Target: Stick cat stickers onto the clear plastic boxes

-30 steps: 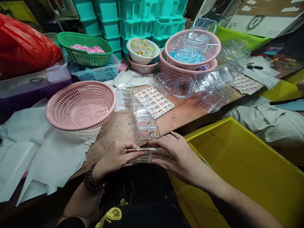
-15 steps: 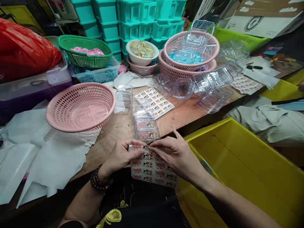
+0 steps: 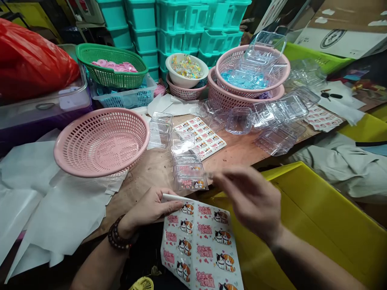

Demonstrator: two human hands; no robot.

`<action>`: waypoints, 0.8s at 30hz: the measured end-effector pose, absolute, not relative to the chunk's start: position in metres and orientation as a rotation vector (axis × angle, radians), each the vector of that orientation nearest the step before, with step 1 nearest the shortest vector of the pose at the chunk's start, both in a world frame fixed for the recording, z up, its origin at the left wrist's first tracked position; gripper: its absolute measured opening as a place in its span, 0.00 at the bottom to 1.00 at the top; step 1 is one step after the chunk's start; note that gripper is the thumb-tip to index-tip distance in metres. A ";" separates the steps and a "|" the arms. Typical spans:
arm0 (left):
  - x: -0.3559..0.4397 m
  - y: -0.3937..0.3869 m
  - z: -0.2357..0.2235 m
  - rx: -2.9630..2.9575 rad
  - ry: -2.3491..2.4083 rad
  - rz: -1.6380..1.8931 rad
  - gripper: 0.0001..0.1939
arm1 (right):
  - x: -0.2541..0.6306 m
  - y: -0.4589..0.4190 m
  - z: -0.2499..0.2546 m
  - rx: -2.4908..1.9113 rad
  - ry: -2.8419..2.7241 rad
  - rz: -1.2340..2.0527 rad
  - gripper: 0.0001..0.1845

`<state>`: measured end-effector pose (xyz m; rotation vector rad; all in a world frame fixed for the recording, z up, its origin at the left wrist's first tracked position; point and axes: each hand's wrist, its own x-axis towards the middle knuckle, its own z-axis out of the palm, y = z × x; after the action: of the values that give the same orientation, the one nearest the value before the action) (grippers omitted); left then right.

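My left hand (image 3: 151, 210) pinches the top left corner of a sticker sheet (image 3: 198, 241) printed with cats, dogs and pink lettering. The sheet hangs over my lap, tilted toward me. My right hand (image 3: 250, 197) is off the sheet, above its right side, and smeared by motion. Whether anything is between its fingers I cannot make out. Just beyond the sheet, a row of clear plastic boxes (image 3: 189, 171) lies on the wooden table (image 3: 145, 173). The two nearest boxes bear cat-and-dog stickers. Behind them rests a stack of sticker sheets (image 3: 208, 139).
A pink basket (image 3: 102, 139) stands at left beside white backing papers (image 3: 72, 217). More clear boxes (image 3: 276, 139) lie at right. Stacked pink baskets (image 3: 246, 100), a white bowl (image 3: 181, 80) and a green basket (image 3: 111, 76) line the back. A yellow bin (image 3: 320, 225) stands right of me.
My right hand has left the sheet's top edge and moved right and up. The sheet, in my left hand, now shows larger and hangs lower. The view has shifted slightly.
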<state>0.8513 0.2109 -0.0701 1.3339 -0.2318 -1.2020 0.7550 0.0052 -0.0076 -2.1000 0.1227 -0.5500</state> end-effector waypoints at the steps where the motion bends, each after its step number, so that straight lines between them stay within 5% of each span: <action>1: 0.855 0.213 -0.065 1.340 -0.244 -1.190 0.20 | 0.773 -0.003 -0.003 -1.985 0.222 -0.497 0.09; 10: 0.888 0.219 -0.037 1.492 -0.438 -1.074 0.10 | 0.897 -0.041 -0.019 -1.550 0.590 0.022 0.15; 24: 0.911 0.218 -0.039 1.542 -0.473 -1.013 0.15 | 0.912 -0.040 -0.026 -1.560 0.664 0.080 0.14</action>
<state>0.9109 0.2184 -0.0385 1.5418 -0.4730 -1.0129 0.9123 -0.0402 -0.0265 -1.5598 0.6637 0.0799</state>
